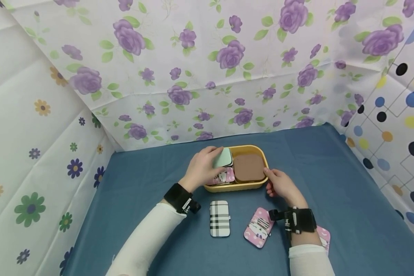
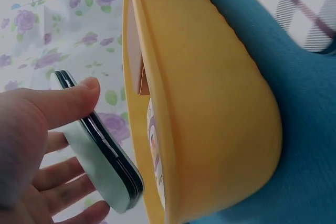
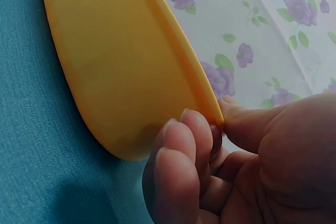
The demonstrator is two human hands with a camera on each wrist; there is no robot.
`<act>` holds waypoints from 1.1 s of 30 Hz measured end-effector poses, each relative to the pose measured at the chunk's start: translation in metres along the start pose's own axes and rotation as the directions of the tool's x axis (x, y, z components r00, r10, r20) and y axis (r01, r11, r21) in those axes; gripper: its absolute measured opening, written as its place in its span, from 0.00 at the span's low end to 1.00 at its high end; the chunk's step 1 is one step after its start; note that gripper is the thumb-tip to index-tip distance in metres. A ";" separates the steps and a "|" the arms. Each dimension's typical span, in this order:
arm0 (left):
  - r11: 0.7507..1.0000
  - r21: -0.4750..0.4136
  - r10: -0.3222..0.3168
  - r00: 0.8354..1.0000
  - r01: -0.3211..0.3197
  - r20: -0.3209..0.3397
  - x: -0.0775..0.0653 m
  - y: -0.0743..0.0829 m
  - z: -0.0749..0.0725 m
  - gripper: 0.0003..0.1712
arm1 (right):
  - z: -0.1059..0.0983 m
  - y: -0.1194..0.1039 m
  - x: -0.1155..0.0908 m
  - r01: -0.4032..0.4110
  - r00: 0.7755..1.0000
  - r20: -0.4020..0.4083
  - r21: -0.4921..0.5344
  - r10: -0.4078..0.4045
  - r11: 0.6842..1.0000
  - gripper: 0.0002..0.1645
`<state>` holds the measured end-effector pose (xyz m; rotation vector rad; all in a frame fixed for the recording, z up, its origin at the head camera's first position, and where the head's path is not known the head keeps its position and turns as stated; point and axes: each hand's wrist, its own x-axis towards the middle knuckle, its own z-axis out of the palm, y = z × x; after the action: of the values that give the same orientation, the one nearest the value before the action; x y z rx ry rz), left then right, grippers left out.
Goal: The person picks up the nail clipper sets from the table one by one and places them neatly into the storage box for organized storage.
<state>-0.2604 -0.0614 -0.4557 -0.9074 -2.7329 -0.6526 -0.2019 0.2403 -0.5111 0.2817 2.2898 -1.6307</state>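
Note:
My left hand (image 1: 201, 167) pinches a mint-green flat case (image 2: 97, 150) by its edges, thumb on one side and fingers on the other, at the left end of a yellow basket (image 1: 241, 187). In the left wrist view the case stands tilted just above the rim. A pink patterned case (image 1: 225, 175) lies in the basket's left part, partly covered by my left fingers. Beside it is a brown square piece (image 1: 249, 167) filling the right part. My right hand (image 1: 282, 188) pinches the basket's right rim between thumb and curled fingers.
On the blue cloth (image 1: 151, 168) in front of the basket lie a black-and-white plaid case (image 1: 219, 218) and a pink cat-pattern case (image 1: 258, 227). Another pink case (image 1: 324, 237) is partly under my right forearm. Flowered sheets (image 1: 193, 76) stand behind and at the sides.

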 end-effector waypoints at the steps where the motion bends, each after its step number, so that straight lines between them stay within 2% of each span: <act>1: 1.000 0.011 -0.009 1.000 0.009 0.011 0.002 0.000 0.002 0.43 | 0.000 0.000 0.000 -0.001 1.000 0.001 0.001 0.001 1.000 0.33; 9: 0.987 0.112 -0.128 0.987 0.117 0.100 0.015 -0.007 0.015 0.41 | 0.002 0.003 0.003 0.008 1.000 -0.006 -0.002 -0.008 1.000 0.34; 12: 0.980 0.147 -0.151 0.982 0.133 0.115 0.016 -0.010 0.020 0.40 | 0.002 0.004 0.004 0.009 1.000 -0.008 -0.004 -0.009 1.000 0.34; 17: 0.972 0.186 -0.167 0.979 0.143 0.119 0.014 -0.012 0.024 0.39 | 0.002 0.004 0.004 0.014 1.000 -0.010 -0.012 -0.014 1.000 0.35; 24: 0.970 0.188 -0.180 0.976 0.154 0.126 0.014 -0.011 0.021 0.33 | 0.001 0.002 0.003 0.012 1.000 -0.010 -0.020 -0.012 1.000 0.34; 28: 0.972 0.171 -0.186 0.973 0.162 0.137 0.014 -0.012 0.024 0.35 | 0.001 0.001 0.001 0.011 1.000 -0.014 -0.021 -0.011 1.000 0.34; 33: 0.976 0.162 -0.165 0.979 0.144 0.124 0.014 -0.013 0.027 0.38 | 0.001 0.001 0.000 0.007 1.000 -0.010 -0.022 -0.007 1.000 0.34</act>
<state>-0.2806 -0.0503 -0.4798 -0.7357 -2.9499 -0.4117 -0.2014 0.2397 -0.5125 0.2775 2.3179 -1.6098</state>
